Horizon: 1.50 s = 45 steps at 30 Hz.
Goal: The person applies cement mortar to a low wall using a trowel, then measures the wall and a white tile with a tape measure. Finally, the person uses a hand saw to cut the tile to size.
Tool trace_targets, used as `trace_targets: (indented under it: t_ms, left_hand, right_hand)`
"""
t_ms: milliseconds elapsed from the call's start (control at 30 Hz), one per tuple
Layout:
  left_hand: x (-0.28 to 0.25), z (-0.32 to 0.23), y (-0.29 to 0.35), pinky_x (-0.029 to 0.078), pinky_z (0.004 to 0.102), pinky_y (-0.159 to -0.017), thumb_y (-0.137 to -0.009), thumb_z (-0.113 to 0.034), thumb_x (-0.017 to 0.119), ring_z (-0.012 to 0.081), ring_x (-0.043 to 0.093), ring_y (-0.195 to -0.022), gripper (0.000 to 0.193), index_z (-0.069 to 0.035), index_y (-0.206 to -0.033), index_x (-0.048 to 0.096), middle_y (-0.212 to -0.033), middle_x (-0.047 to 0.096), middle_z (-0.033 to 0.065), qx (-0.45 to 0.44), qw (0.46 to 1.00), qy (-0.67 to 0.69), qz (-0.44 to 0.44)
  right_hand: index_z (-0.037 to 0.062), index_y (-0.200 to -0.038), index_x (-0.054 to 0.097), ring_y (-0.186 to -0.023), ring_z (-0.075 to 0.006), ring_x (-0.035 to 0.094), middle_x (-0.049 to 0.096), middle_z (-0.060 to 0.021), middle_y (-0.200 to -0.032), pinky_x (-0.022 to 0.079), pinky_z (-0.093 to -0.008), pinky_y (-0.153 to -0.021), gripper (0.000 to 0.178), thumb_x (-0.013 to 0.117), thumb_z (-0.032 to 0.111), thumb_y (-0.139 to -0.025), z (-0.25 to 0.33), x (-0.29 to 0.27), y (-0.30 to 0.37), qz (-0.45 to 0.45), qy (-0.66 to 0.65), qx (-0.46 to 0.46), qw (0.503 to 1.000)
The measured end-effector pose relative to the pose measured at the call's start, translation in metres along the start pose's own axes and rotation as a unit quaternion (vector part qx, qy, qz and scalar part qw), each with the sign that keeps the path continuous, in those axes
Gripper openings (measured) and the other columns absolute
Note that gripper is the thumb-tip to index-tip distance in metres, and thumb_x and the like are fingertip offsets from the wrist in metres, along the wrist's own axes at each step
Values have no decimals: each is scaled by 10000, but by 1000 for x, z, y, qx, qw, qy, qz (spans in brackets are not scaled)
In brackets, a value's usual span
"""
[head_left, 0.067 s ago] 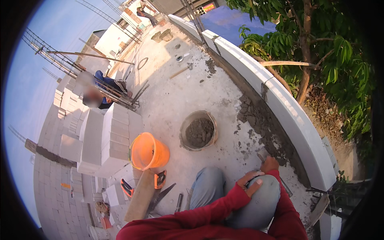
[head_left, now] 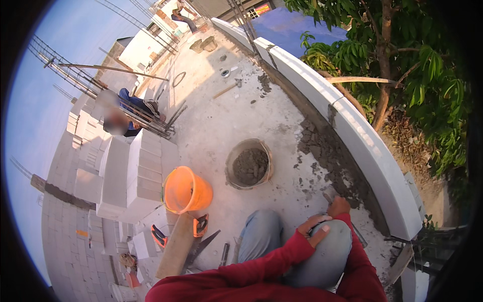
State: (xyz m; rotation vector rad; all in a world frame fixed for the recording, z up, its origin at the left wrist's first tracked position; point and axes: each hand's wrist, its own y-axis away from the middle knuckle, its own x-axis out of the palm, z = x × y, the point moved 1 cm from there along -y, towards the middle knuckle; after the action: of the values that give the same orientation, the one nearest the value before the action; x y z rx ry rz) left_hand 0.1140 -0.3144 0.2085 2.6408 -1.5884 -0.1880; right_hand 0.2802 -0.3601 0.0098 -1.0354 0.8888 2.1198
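My left hand lies over my bent right knee in faded jeans, fingers spread and nothing in them. Just beyond that knee, my right hand is low by the floor with its fingers curled. A short greyish piece sticks out past them; its kind is not clear. Spilled mortar lies near this hand, along the foot of the white block wall. In front of my knees stands a bucket of grey mortar.
An orange bucket stands left, beside stacked white blocks. Nearer lie a board and two orange-handled handsaws. A hammer rests farther off. One person sits by rebar at left; another is far back.
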Motion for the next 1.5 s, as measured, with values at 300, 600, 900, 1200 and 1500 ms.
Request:
trace_targets:
  t_ms: [300, 600, 900, 1200, 1500]
  left_hand:
    - [-1, 0, 0, 411, 347, -1078, -1041, -250, 578, 203, 576, -1218, 338, -24, -1285, 635, -1255, 644, 106, -3, 1000, 0, -4]
    - [-1, -3, 1, 415, 353, -1080, -1038, -246, 590, 221, 582, -1228, 336, -27, -1288, 642, -1268, 646, 120, 6, 1000, 10, -11]
    - [-4, -11, 0, 417, 350, -1082, -1042, -251, 587, 214, 590, -1226, 339, -37, -1299, 643, -1254, 657, 118, -11, 1000, -8, -2]
    - [-5, -17, 2, 417, 349, -1078, -1042, -261, 589, 199, 590, -1218, 350, -44, -1313, 632, -1259, 655, 109, -12, 1000, -4, 7]
    - [-3, -12, 2, 414, 348, -1080, -1043, -252, 583, 200, 587, -1221, 344, -47, -1316, 629, -1256, 650, 104, -14, 1000, -4, 8]
  right_hand:
    - [22, -874, 707, -895, -446, 708, 708, -269, -941, 577, -530, -801, 155, 711, 143, -777, -1, 0, 1, -18, -18, 9, 1000]
    - [13, -896, 716, -907, -445, 710, 718, -258, -949, 576, -523, -816, 167, 726, 136, -784, 3, -12, 0, -8, 2, 11, 1000]
    - [9, -910, 715, -937, -443, 709, 720, -261, -969, 575, -513, -832, 197, 751, 172, -805, 6, -19, -2, 0, -3, 17, 1000]
    - [13, -927, 706, -959, -445, 705, 715, -259, -997, 574, -514, -839, 242, 766, 195, -780, -2, -11, -4, 13, 1, 24, 1000]
    - [13, -928, 705, -947, -442, 703, 711, -258, -993, 573, -516, -829, 256, 779, 225, -805, -1, -10, -3, 9, 1, 20, 1000]
